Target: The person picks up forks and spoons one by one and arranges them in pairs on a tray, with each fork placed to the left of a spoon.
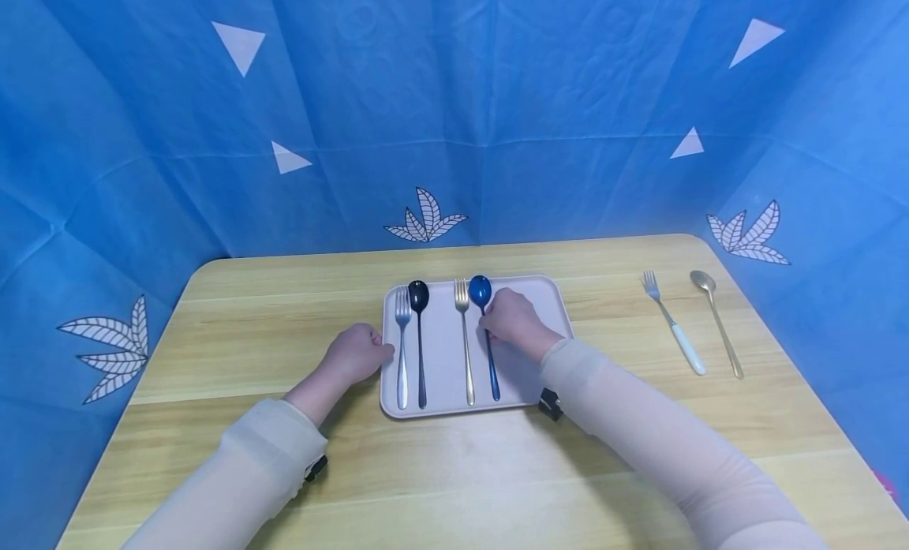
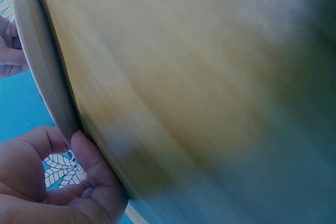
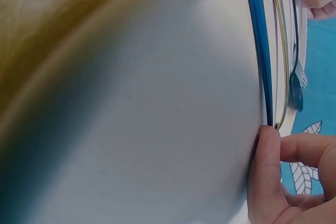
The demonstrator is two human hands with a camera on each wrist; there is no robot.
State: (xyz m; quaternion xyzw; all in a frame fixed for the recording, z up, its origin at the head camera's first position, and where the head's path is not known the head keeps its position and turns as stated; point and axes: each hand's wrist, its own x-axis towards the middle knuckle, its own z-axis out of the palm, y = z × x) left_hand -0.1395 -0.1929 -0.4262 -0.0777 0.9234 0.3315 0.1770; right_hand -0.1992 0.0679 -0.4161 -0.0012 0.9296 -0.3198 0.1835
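A pale pinkish tray point(image 1: 442, 353) lies on the table, bearing a silver fork point(image 1: 402, 329), a black spoon point(image 1: 420, 337), a gold fork point(image 1: 466, 345) and a blue spoon point(image 1: 480, 288), side by side with their heads at the far end. At the tray's left edge my left hand point(image 1: 355, 353) pinches the rim between thumb and finger. My right hand point(image 1: 513, 319) pinches the blue spoon's handle below its bowl. The right wrist view shows the thumb and a fingertip meeting at the blue handle point(image 3: 260, 40).
To the right of the tray, a fork with a pale handle point(image 1: 673, 325) and a gold-toned spoon point(image 1: 720, 321) lie on the wooden table point(image 1: 454, 479). A blue cloth point(image 1: 454, 84) with white triangles and leaves hangs along the back and both sides.
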